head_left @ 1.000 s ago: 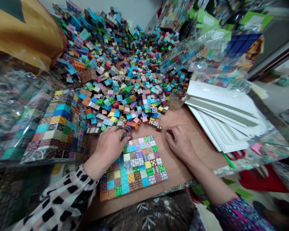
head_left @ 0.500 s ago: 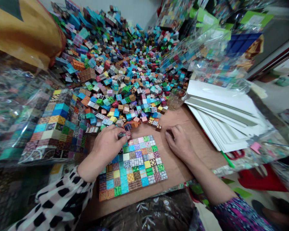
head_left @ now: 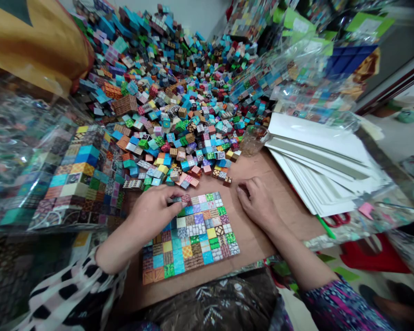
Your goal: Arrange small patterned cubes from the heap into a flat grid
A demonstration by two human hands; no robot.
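My left hand (head_left: 153, 209) pinches a small dark red patterned block (head_left: 186, 199) between thumb and fingers, at the far left corner of a flat mosaic of patterned blocks (head_left: 202, 234). The mosaic lies slightly turned on the wooden tabletop, made of rows of blue, green, brown, grey and orange squares. My left hand and wrist hide its far left part. To the right of the mosaic, my right hand (head_left: 258, 202) rests on the table with its fingers loosely curled, and I see nothing in it. Beyond both hands spreads a big heap of loose blocks (head_left: 179, 119).
White boards (head_left: 317, 165) are stacked at the right, with red scissors (head_left: 340, 219) partly under them. A clear plastic cup (head_left: 253, 140) stands between boards and heap. Plastic-wrapped block slabs (head_left: 77, 184) fill the left side. A blue bin (head_left: 350, 59) sits at the back right.
My left hand has moved slightly toward me with the red block, now over the mosaic's far edge. A few blocks at the heap's front edge lie differently. My right hand stays in place.
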